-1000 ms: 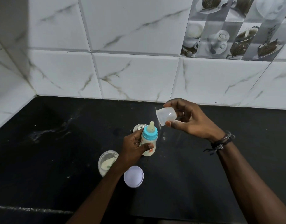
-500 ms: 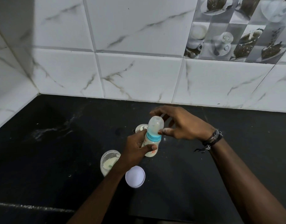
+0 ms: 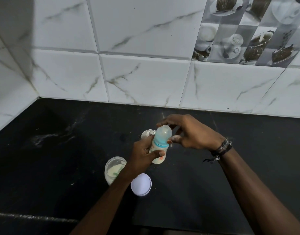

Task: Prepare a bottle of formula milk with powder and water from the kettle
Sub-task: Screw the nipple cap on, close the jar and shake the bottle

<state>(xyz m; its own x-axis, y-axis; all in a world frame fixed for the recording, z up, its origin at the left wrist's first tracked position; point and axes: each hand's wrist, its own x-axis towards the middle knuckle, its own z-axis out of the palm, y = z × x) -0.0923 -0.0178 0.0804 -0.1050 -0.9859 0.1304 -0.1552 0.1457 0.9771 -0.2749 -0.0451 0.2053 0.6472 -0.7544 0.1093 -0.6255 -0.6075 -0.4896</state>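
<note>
A black stone table (image 3: 230,167) runs up to a white marbled tile wall (image 3: 145,78), with a corner at the far left. Above the table's middle, the left hand (image 3: 142,156) has its grip curled round the body of the baby bottle (image 3: 158,153), which it holds upright and slightly tilted. The right hand (image 3: 188,133) has its fingers spread loosely over the clear dome cap (image 3: 163,133), thumb tip beside the blue collar (image 3: 161,144); the cap sits over the teat, but whether it is fully seated I cannot tell.

If the cap is only resting, a shake would probably throw it off, and a loose collar would let milk leak. A tight squeeze could also tip the bottle against the small metal-topped item (image 3: 148,134) just behind it.

Just beside the left wrist, the open powder container (image 3: 114,168) and its white lid (image 3: 141,184) lie toward the table's near edge; a dropping elbow could knock the container and spill powder. The right half of the table and the far left corner offer room to set things down.
</note>
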